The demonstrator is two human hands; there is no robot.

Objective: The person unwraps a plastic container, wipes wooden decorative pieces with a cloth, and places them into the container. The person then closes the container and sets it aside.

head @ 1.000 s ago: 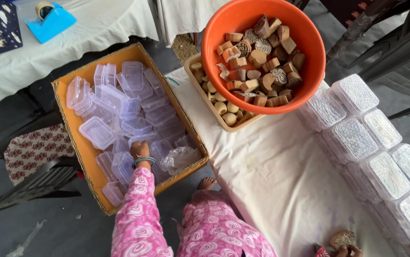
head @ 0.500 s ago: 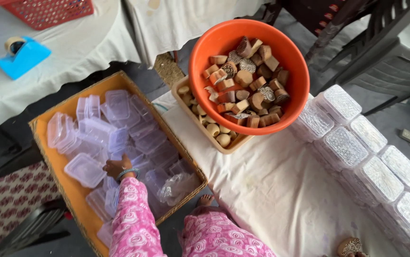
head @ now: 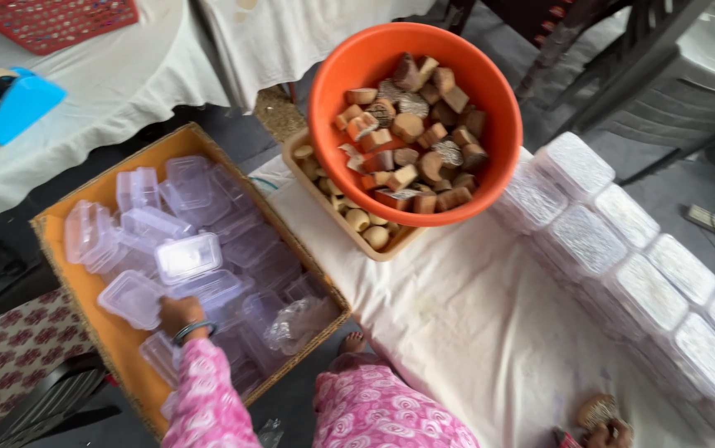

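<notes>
My left hand [head: 177, 314], in a pink patterned sleeve with a dark bangle, reaches down into a cardboard box [head: 67, 241] full of clear plastic containers [head: 187, 257]. Its fingers curl among the containers next to one clear tub [head: 129, 297], and the grip is hidden. At the bottom right edge, only the fingertips of my right hand [head: 610, 433] show. They are closed around a round brown patterned piece [head: 596, 411] on the white cloth [head: 474, 323].
An orange tub [head: 333, 124] heaped with brown blocks sits on a tray of pale round pieces [head: 366, 228]. Filled lidded containers [head: 623, 249] line the cloth's right side. A blue tape dispenser [head: 13, 104], a red basket [head: 51, 21] and dark chairs [head: 648, 91] stand around.
My left hand has shifted inside the box, from the near end toward the containers in the middle. The view has swung, so the box and tub sit further right.
</notes>
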